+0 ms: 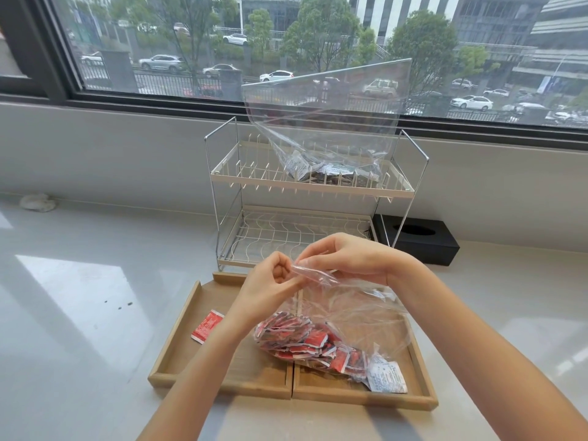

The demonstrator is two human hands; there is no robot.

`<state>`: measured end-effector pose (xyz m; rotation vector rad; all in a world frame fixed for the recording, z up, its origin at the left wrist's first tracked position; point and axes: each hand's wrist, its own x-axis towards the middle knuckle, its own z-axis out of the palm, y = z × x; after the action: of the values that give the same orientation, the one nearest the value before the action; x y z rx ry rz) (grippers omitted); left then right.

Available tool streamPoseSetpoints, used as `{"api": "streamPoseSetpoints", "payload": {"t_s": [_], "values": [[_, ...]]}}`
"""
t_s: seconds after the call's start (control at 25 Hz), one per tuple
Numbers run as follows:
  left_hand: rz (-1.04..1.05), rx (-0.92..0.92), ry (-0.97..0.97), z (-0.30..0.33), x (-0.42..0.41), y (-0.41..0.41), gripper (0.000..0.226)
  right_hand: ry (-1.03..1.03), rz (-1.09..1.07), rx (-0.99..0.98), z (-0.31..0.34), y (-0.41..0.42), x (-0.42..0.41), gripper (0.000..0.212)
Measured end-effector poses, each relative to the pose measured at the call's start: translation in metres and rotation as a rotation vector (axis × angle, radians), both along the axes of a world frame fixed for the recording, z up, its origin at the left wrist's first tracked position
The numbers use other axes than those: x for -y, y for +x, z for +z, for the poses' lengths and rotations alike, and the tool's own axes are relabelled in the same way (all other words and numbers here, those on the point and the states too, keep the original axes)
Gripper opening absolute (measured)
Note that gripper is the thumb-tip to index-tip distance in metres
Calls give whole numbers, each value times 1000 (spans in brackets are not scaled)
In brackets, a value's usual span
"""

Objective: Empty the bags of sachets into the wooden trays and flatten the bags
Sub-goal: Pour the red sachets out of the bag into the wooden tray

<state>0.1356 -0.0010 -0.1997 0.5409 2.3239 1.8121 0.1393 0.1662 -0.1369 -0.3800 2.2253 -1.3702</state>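
**Both hands pinching mouth of sachet bag over trays**

Two light wooden trays sit side by side at the near edge of the pale glossy surface [79, 313]: left wooden tray [178, 345], right wooden tray [416, 377]. Clear plastic bag of red sachets [305, 342] lies across both, one white sachet [386, 377] at its near right end. Loose red sachet [207, 326] in left tray. Left hand [270, 288] and right hand [350, 259] close together, each pinching the bag's open mouth. Behind: white two-tier wire rack [305, 198], second clear bag of grey sachets [327, 135] on its top tier. Black tissue box [416, 238] right of rack, by the far wall.
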Motion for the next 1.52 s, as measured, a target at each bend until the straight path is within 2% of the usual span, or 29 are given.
{"api": "streamPoseSetpoints", "payload": {"t_s": [0.12,0.24,0.32,0.4,0.56,0.68,0.88,1.12,1.24,1.36,1.4,1.52], "values": [[-35,-10,60,2,2,3,53,-79,-128,-45,1,0,-5,8],[-59,-12,114,4,5,7,22,-151,-195,-16,1,-2,-8,8],[-58,-15,135,4,4,8,9,-115,-184,-23,0,-1,-9,7],[-48,-38,143,3,3,9,9,-82,-145,-19,-1,-2,-9,16],[-16,-80,187,3,4,10,21,-20,-68,145,2,0,-13,31],[-25,-88,206,3,4,10,12,126,32,84,-3,1,-16,27],[-64,-91,203,5,0,13,11,39,-82,43,-5,4,-12,13],[19,-66,265,-2,7,8,13,-183,-331,-107,11,6,-24,2],[16,-75,273,-2,5,6,14,-172,-278,-42,9,5,-28,17],[22,-80,273,-3,4,6,13,44,-205,78,-6,4,-31,46],[25,-81,268,-3,5,6,12,101,-190,98,-9,4,-34,47],[23,-74,257,-4,7,5,12,24,-102,122,-12,9,-35,25]]}}
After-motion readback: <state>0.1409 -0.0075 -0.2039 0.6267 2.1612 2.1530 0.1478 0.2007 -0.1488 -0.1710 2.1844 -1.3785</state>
